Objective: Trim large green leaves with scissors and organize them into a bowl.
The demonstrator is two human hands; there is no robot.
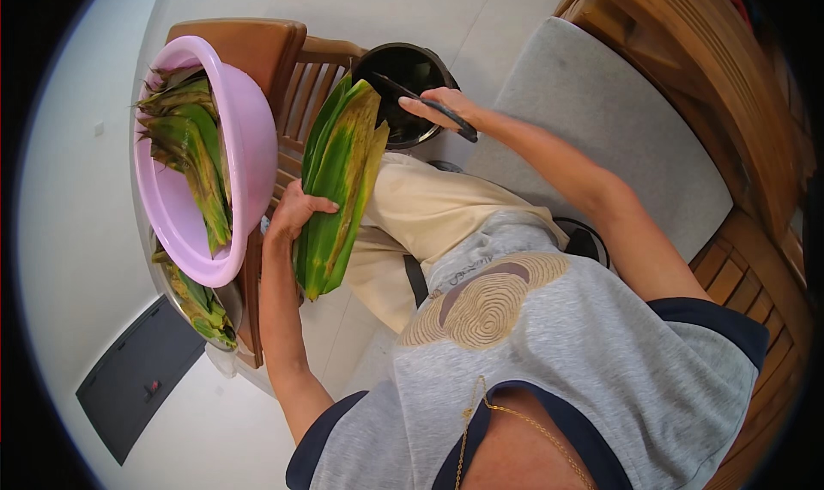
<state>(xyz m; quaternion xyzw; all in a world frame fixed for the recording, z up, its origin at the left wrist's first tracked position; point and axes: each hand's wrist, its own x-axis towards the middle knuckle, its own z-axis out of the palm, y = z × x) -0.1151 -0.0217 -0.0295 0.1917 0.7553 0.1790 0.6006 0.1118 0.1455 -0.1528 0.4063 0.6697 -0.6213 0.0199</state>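
My left hand (301, 212) grips a bundle of long green leaves (338, 187), with the thumb across the front. Yellow and brown patches run along the leaves, which stand nearly upright before my knees. Held in my right hand (444, 107) is a pair of scissors (454, 115) with black handles, its blades pointing towards the tops of the leaves. Those blades are apart from the leaves or just beside them; I cannot tell which. Under the scissors stands a black bucket (372, 59) on the floor, its dark contents hard to make out.
A pink plastic basin (257, 129) holding more browned leaves (187, 136) rests on a wooden table (238, 36) to the left. More leaves (199, 303) lie beyond its lower edge. To my right is a wooden chair with a grey cushion (599, 123). A dark door (141, 374) stands far left.
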